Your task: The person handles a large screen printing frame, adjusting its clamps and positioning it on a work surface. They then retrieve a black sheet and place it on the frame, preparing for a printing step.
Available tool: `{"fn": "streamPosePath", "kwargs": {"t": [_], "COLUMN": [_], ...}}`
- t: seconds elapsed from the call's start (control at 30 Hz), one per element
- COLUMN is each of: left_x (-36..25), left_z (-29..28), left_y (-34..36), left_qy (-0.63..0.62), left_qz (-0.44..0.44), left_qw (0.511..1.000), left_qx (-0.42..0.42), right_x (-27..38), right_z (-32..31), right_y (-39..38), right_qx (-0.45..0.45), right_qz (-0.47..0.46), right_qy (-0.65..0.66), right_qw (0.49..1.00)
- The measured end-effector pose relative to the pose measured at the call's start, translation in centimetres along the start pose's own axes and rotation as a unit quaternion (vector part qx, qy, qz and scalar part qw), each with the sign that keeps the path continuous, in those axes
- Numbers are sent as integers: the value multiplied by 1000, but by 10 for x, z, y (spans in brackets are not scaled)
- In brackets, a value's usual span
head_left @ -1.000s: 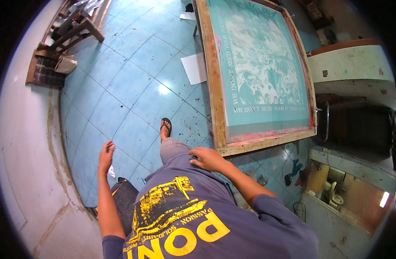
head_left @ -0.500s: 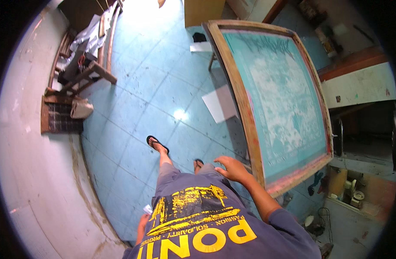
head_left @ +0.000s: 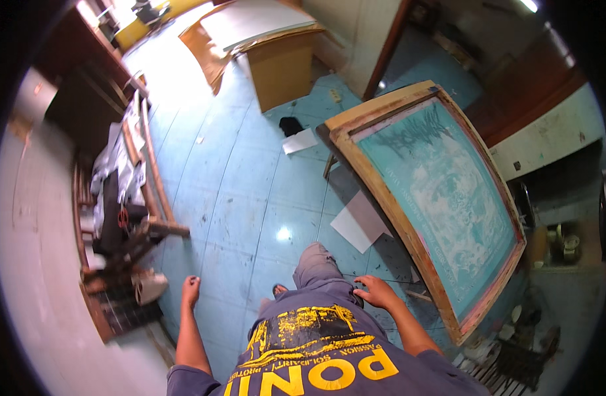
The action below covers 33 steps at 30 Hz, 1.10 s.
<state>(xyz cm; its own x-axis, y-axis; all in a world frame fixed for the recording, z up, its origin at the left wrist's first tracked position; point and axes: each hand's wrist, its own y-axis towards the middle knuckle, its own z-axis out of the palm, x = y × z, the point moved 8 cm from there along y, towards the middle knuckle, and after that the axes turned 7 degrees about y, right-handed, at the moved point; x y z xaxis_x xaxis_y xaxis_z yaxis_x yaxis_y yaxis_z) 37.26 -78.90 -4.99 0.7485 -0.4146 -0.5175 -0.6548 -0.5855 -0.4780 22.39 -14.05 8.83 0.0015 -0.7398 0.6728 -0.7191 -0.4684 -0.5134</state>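
Note:
My left hand point(head_left: 190, 288) hangs at my left with its fingers curled closed and nothing visible in them, above the blue tiled floor point(head_left: 243, 211). My right hand point(head_left: 374, 290) is beside my shorts point(head_left: 316, 264), fingers apart and loosely bent, holding nothing. Just to the right of it stands a large wooden-framed printing screen point(head_left: 464, 221) with a teal mesh and a pale stencilled picture, leaning at an angle. A white sheet point(head_left: 356, 223) lies on the floor by the screen's left side.
A wooden bench point(head_left: 156, 175) with crumpled papers and bags runs along the left wall. Ahead stands a tan board table point(head_left: 283, 69) with a pale top, near a dark heap point(head_left: 291, 125). A doorway point(head_left: 415, 59) opens at back right, and cluttered shelving point(head_left: 557, 244) lines the right.
I have walked forward and the view has lifted, bringing the table and doorway into sight. The screen sits lower in view. My left hand has swung forward, its fingers now more curled.

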Motion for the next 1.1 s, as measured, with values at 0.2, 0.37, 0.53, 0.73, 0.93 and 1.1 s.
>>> {"fn": "streamPosePath", "kwargs": {"t": [0.2,0.37,0.53,0.73,0.93,1.1], "left_x": [-221,-236,-252,-381,-612,-932], "left_z": [-30,36,109,128,81,149], "left_y": [200,280,328,463,690,699], "left_qy": [-101,-63,138,209,343,335], "left_qz": [134,73,71,73,309,500], "left_qw": [985,977,938,906,841,778], "left_qx": [26,190,310,360,284,178], "right_x": [42,96,118,100,120,137], "right_z": [-79,-186,-276,-336,-335,-351], "right_y": [126,244,323,397,454,486], "right_qx": [-102,-154,-253,-364,-410,-468], "right_qz": [24,-12,-51,-4,131,145], "right_qy": [101,111,96,151,248,266], "right_qw": [989,982,961,919,868,830]}}
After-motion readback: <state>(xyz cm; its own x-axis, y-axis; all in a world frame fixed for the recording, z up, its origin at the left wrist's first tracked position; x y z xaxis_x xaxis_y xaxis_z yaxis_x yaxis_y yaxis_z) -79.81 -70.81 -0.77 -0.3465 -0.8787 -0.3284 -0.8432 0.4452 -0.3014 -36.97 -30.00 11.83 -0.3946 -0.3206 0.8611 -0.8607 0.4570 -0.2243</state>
